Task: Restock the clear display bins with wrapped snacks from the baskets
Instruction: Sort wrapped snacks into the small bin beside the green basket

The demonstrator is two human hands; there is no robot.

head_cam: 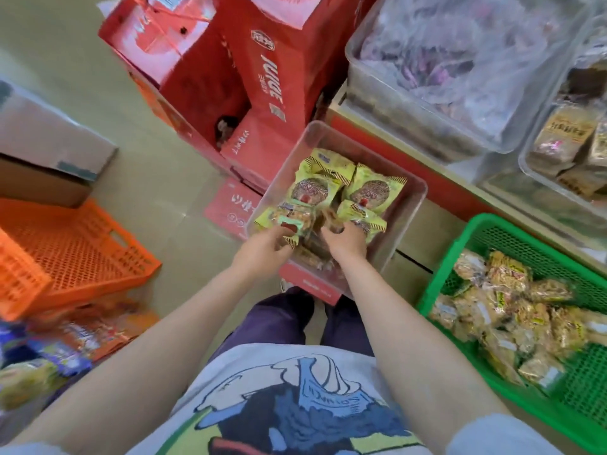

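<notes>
Your two hands are inside the clear bin (414, 205), which rests on red boxes (262, 77) in front of your legs. Your left hand (262, 246) has its fingers curled around a yellow-green wrapped snack (285, 221) at the near left side of the bin, pinching it by the edge. Your right hand (345, 239) is just beside it, with fingers bent down onto the packets in the near middle of the bin; whether it really holds one of them I cannot tell, because the fingertips are hidden and blurred. More of the same yellow-green snacks (372, 190) lie flat in the far part of the bin, touching each other. At your right, the green basket (460, 238) stands on the floor and holds a heap of wrapped snacks in brownish packets (512, 310). At your left there is an orange basket (85, 244), tilted. On the shelf at upper right are larger clear bins (361, 60) with other packets inside.
</notes>
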